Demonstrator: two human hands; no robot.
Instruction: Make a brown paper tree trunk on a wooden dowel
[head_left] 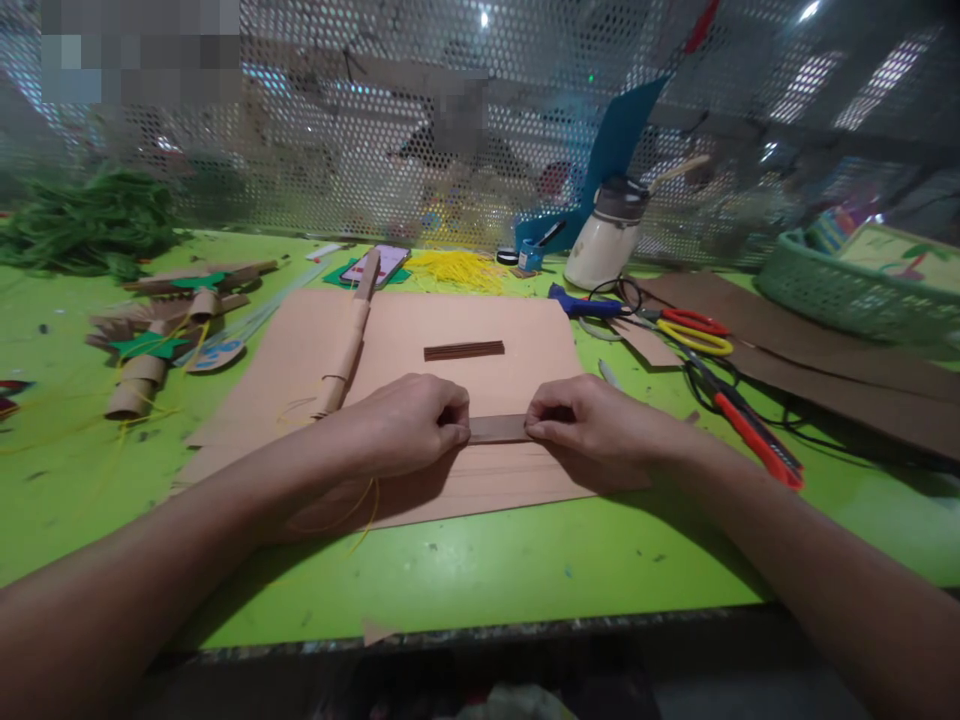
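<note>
Your left hand (409, 425) and right hand (592, 425) each pinch one end of a brown paper strip (497, 429), fingers closed on it from either side. The strip lies flat on the tan paper sheet (480, 380), near the sheet's front edge. A second, darker strip (463, 350) lies on the same sheet, just behind the held one and apart from it. A rolled paper tube (346, 350) rests across the sheet's left part. To the right of the sheet lie the red-and-yellow scissors (694, 330) and a red utility knife (754, 435). The sheet lies on the green table (480, 570).
</note>
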